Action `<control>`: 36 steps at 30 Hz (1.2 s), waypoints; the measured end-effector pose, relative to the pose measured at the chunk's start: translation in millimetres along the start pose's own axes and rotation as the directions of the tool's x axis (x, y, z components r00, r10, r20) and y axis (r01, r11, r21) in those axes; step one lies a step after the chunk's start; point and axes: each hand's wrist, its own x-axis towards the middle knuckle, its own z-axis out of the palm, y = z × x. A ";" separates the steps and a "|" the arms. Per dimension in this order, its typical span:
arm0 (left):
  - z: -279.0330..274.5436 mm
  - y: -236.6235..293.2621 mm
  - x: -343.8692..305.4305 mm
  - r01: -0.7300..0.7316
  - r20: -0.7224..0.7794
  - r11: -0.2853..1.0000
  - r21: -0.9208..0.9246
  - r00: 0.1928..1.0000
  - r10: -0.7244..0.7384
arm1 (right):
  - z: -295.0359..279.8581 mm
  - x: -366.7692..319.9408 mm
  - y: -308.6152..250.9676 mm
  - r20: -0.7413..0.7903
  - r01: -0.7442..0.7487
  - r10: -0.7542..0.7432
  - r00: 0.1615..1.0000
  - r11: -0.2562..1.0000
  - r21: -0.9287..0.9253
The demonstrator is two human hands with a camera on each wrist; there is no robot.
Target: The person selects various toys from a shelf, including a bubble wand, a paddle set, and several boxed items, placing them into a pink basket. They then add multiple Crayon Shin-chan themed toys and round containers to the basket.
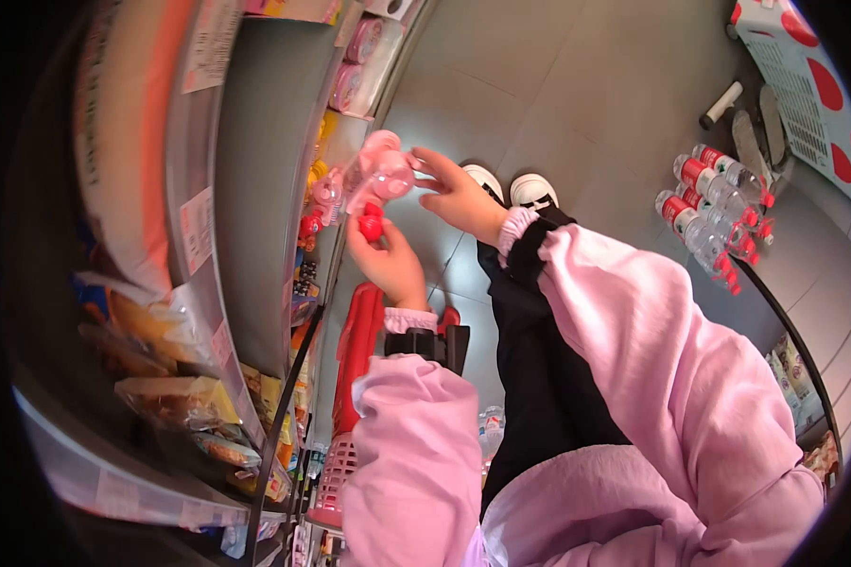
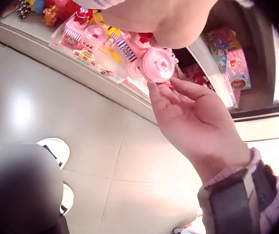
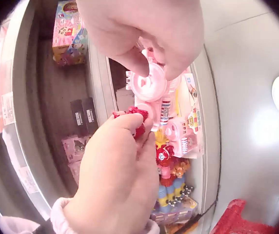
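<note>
A pink plastic toy (image 1: 388,178) with a round, raised-centre disc is between both hands, in front of a low shelf. My left hand (image 1: 390,268) grips it at a small red figure (image 1: 371,224). From the other side, my right hand (image 1: 459,200) has its thumb and fingertips at the disc's edge. In the left wrist view, the disc (image 2: 158,65) faces the camera above the right hand's fingertips. From the right wrist view, the left fingers curl round the red figure (image 3: 138,122), hiding part of it.
Similar pink toys (image 3: 176,129) and colourful figures stand on the shelf just behind. A red plastic basket (image 1: 336,463) is beside the legs at left. Several bottles with red caps (image 1: 714,194) stand at right, near a white basket with red dots (image 1: 813,85). Packaged snacks (image 1: 175,397) line the shelf.
</note>
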 end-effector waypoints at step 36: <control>-239.7 136.1 -277.3 0.102 -0.177 0.807 -0.582 0.953 -0.248 | 168.6 -262.1 -154.9 0.818 0.819 0.209 0.536 0.107 -0.564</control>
